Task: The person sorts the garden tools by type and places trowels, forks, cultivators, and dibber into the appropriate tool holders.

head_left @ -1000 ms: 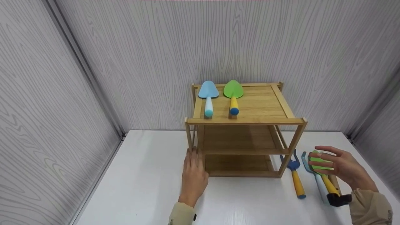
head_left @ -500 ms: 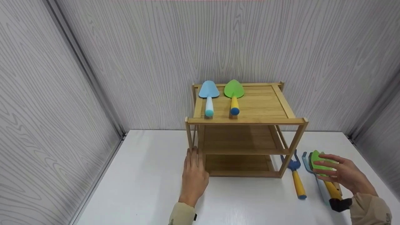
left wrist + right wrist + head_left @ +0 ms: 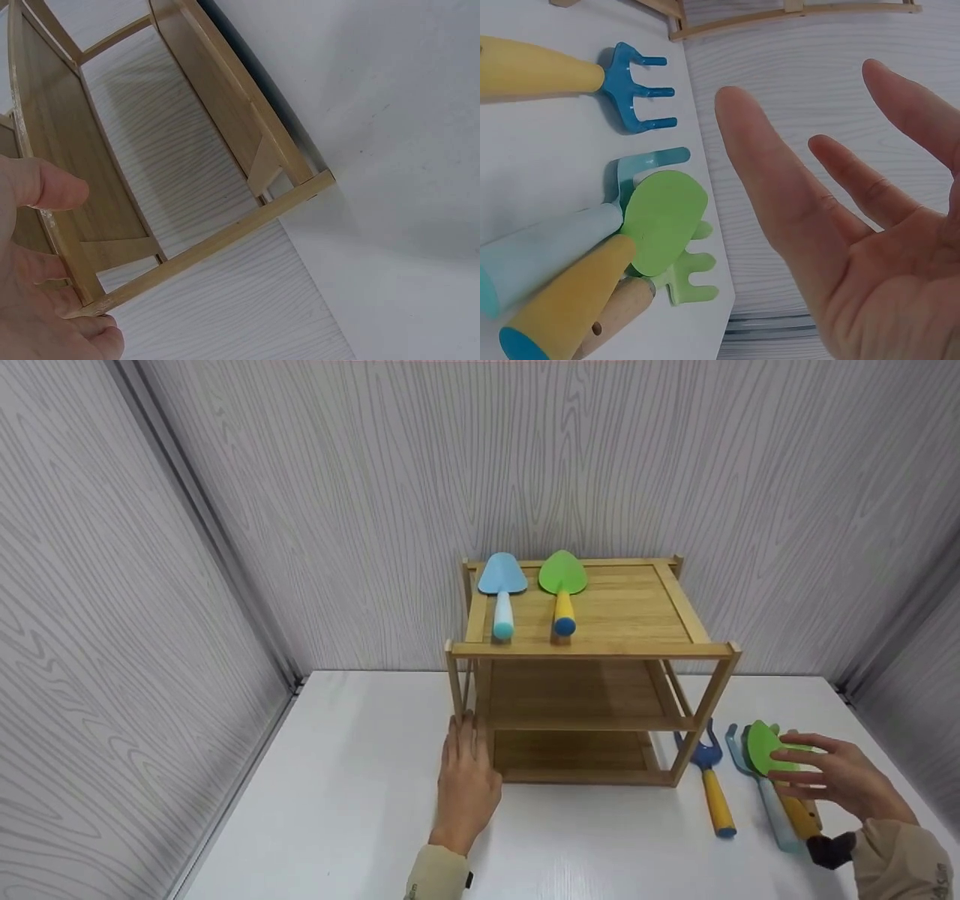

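Observation:
A wooden three-tier shelf [image 3: 592, 649] stands on the white table. My left hand [image 3: 466, 791] holds its left front post, the thumb over a board's edge and the fingers around the outer side in the left wrist view. My right hand [image 3: 836, 772] hovers with fingers spread, nothing between them, over a small pile of garden tools. In that pile a green trowel [image 3: 666, 221] with a yellow handle lies across a light-blue tool [image 3: 555, 244] and a green hand fork [image 3: 690, 277] with a wooden handle. A blue hand fork [image 3: 718, 802] with a yellow handle lies beside them.
On the shelf's top board lie a light-blue trowel [image 3: 502, 577] and another green trowel [image 3: 562, 574], handles towards me. Grey wood-grain walls [image 3: 375, 510] enclose the table [image 3: 352, 765] at the back and sides.
My right hand has shifted slightly right and down, leaving more of the green trowel's blade visible. The left hand and the shelf stay where they were.

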A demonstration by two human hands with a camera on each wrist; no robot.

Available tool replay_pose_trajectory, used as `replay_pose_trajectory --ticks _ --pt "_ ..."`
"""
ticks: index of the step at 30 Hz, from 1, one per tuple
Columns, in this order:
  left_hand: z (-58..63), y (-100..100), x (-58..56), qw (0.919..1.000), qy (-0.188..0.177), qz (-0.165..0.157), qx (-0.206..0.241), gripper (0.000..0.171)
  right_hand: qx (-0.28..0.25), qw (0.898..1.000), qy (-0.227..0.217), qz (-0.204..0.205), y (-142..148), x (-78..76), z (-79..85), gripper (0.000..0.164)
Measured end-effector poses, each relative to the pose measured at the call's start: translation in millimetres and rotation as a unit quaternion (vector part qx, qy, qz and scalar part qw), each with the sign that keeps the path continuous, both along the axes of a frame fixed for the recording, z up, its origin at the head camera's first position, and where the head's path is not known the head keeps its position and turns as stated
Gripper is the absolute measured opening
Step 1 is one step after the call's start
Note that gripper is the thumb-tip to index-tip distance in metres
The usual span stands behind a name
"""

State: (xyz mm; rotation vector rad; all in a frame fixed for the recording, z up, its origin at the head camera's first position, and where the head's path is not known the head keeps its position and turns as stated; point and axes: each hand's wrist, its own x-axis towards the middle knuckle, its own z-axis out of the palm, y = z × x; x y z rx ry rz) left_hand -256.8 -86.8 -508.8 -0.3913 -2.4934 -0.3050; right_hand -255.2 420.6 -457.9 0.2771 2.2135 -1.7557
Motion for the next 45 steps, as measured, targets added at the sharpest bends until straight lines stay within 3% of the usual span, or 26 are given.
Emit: replay_pose_trajectory --ticks 11,21,45 --pt "1.0 2 -2.6 0.9999 0.01 -0.001 0.003 0.075 0.052 0.998 -0.036 -0.004 11 -5.3 1.8 0.079" --pt "0.0 1 -1.7 1.0 -0.003 -0.002 0.002 0.073 0.065 0.995 -0.074 -0.018 20 -5.9 -0.6 0.084" --pt "-0.9 0 -1.7 0.9999 0.002 -0.008 0.013 0.075 0.076 0.986 -0.147 0.003 31 -1.2 -29.9 0.093"
